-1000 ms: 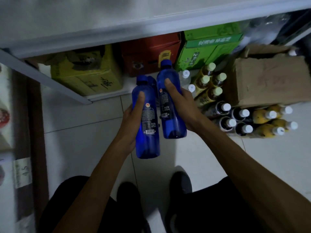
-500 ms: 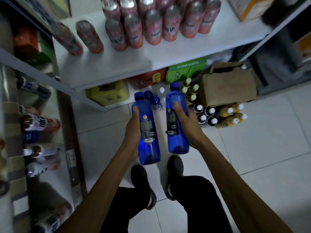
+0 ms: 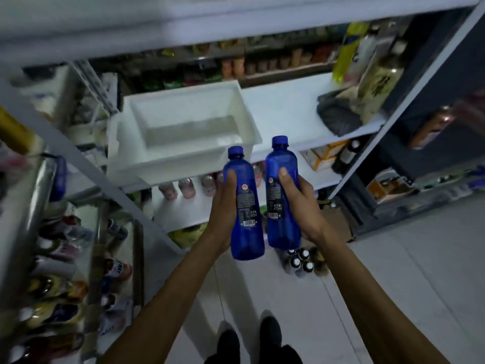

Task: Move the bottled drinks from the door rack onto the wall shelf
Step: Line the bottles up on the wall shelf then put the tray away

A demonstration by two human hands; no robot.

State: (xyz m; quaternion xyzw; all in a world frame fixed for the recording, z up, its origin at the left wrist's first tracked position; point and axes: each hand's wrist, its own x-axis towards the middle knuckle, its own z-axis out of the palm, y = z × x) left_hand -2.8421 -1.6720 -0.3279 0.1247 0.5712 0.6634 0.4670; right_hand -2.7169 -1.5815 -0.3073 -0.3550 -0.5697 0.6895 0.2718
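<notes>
I hold two upright blue bottles side by side in front of the wall shelf [image 3: 288, 109]. My left hand [image 3: 223, 206] grips the left blue bottle [image 3: 246, 237] around its middle. My right hand [image 3: 301, 203] grips the right blue bottle [image 3: 282, 164], thumb across its label. Both caps point up toward a white plastic tub [image 3: 252, 122] that sits on the white shelf board. At the far left stands the door rack [image 3: 65, 271], its rows packed with several bottled drinks; the picture is blurred there.
A dark bag [image 3: 338, 116] and tall packages lie on the shelf right of the tub. Pink bottles [image 3: 186, 187] stand on the shelf below. Dark bottles with white caps [image 3: 299, 264] sit on the tiled floor under my right hand. My shoes [image 3: 249, 337] show at the bottom.
My view has swung upward from the floor and lowest shelves to the higher shelf with the white tub. Both hands have lifted the blue bottles along with it, still held side by side.
</notes>
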